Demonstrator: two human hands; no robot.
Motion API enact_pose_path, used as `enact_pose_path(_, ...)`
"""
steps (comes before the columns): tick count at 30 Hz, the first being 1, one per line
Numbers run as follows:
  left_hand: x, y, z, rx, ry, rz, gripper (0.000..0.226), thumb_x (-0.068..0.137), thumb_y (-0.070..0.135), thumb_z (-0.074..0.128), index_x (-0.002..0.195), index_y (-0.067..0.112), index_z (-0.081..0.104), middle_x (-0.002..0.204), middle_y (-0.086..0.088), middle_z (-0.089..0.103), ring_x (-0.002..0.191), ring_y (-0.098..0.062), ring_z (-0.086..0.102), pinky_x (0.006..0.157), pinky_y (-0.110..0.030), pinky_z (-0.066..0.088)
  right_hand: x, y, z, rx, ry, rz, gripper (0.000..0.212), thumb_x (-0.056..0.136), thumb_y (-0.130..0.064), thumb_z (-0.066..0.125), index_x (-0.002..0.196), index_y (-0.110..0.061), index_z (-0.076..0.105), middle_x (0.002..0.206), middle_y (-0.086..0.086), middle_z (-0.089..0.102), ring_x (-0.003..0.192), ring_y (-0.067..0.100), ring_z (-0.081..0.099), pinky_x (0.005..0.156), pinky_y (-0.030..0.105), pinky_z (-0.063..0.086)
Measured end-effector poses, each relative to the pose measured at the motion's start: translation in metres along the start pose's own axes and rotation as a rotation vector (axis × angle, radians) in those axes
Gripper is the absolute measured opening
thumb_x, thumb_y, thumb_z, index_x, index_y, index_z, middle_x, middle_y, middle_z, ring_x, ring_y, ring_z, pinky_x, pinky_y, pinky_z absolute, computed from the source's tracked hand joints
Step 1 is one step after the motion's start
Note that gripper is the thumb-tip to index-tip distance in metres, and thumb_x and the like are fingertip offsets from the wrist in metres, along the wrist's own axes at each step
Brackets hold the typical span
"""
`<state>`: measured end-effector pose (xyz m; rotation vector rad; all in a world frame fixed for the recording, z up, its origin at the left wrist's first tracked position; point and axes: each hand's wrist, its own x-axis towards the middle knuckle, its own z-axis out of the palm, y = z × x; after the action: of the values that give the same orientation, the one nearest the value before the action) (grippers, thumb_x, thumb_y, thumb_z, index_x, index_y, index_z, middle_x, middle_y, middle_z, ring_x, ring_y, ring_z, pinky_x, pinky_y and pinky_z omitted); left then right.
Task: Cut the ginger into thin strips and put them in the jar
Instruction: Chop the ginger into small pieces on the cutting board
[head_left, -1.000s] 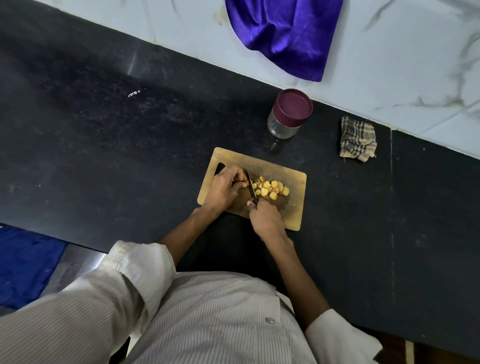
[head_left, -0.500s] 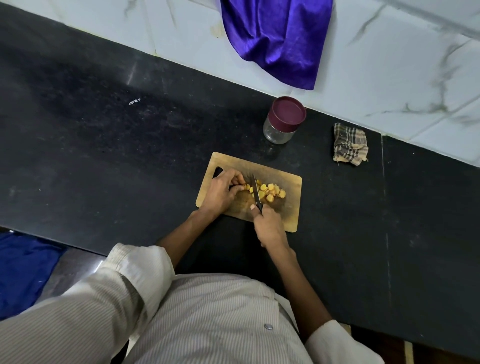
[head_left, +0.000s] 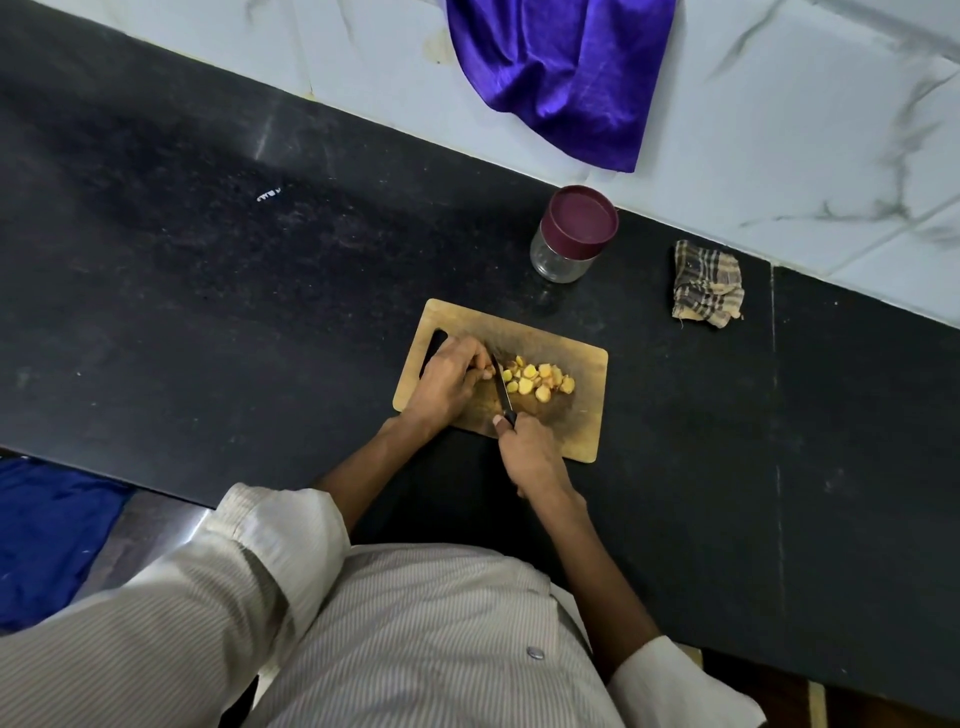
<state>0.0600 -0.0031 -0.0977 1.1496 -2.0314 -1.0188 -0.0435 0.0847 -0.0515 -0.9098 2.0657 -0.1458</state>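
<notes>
A wooden cutting board (head_left: 582, 431) lies on the black counter. On it sits a small heap of yellow ginger pieces (head_left: 537, 380). My left hand (head_left: 449, 379) curls over the board's left part, fingertips pinching a ginger piece that is mostly hidden under them. My right hand (head_left: 530, 454) grips the black handle of a knife (head_left: 502, 389), whose blade runs between my left fingertips and the heap. A glass jar (head_left: 563, 257) with a maroon lid (head_left: 581, 215) on top stands behind the board.
A checked rag (head_left: 707, 283) lies on the counter right of the jar. A purple cloth (head_left: 561, 73) hangs down the white marble wall behind. The black counter (head_left: 208, 270) stretches wide to the left and right. Blue fabric (head_left: 47, 530) lies below the counter edge.
The knife blade shifted slightly between cuts beside my left fingertips. Both hands stay on the board; the view itself has shifted a little.
</notes>
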Motion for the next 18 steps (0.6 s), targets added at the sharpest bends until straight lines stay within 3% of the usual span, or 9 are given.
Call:
enact_pose_path(5,0.0003,-0.0041,0.0012,-0.029,0.009,-0.010,0.012,0.083,-0.001,0.066,0.089,0.006,0.058,0.090,0.001,0.058,0.088,-0.017,0.057,0.078,-0.027,0.050,0.0019,0.0044,0.0011,0.069,0.008,-0.004,0.036,0.104,-0.043,0.040,0.119,-0.014,0.055,0.102,0.008,0.058,0.091,0.025,0.058,0.089,0.051,0.055)
enact_pose_path(9,0.0003,-0.0061,0.0022,-0.046,0.036,-0.027,0.016,0.083,0.000,0.068,0.093,0.009,0.059,0.095,-0.005,0.061,0.088,-0.014,0.059,0.079,-0.017,0.048,0.0024,0.0053,-0.0007,0.079,0.027,-0.042,0.023,0.105,-0.041,0.040,0.105,-0.021,0.051,0.094,0.005,0.059,0.084,0.021,0.058,0.087,0.049,0.057)
enact_pose_path(18,0.0002,-0.0038,0.0015,-0.063,0.040,-0.066,0.024,0.082,0.001,0.069,0.100,0.012,0.057,0.099,-0.002,0.059,0.084,-0.002,0.057,0.079,-0.007,0.045,-0.0024,0.0021,-0.0012,0.051,0.027,-0.089,0.022,0.105,-0.040,0.040,0.102,-0.021,0.051,0.094,0.005,0.059,0.084,0.022,0.060,0.084,0.050,0.057)
